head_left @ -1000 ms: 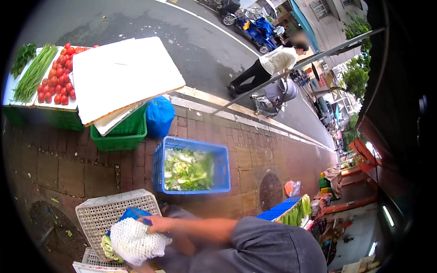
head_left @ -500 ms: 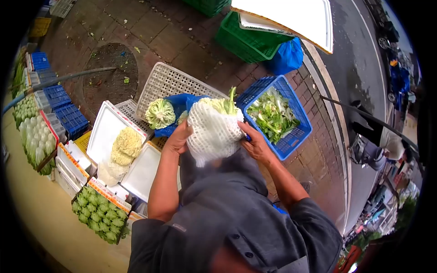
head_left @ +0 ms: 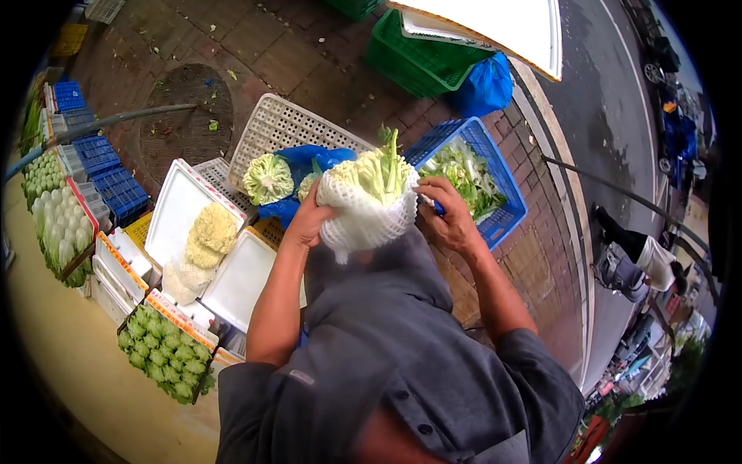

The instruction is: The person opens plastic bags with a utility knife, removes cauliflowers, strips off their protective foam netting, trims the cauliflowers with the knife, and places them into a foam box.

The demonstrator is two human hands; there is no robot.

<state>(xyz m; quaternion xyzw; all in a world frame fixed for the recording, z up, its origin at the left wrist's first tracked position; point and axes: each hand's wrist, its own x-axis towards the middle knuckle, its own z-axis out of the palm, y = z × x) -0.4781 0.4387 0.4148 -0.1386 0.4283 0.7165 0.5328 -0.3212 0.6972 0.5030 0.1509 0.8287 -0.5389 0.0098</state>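
A cauliflower, its pale stalks turned upward, sits in a white foam net in front of my body. Closed around the left side of the netted head is my left hand. My right hand is just right of the cauliflower, its fingers curled round a small blue-handled tool; the tool's blade or tip is not clear. Beyond the left hand, another cauliflower lies beside a blue plastic bag on the white perforated crate. Part of one more head shows by the bag.
A blue crate of leaf trimmings stands at the right. On the left, cauliflowers rest by white foam boxes, near a box of green vegetables. A green crate and blue bag stand farther off, near the road.
The cauliflower has tipped so more of its stalks show above the net. My right hand has come off the net's side and shifted up and right, the blue-handled tool still in it.
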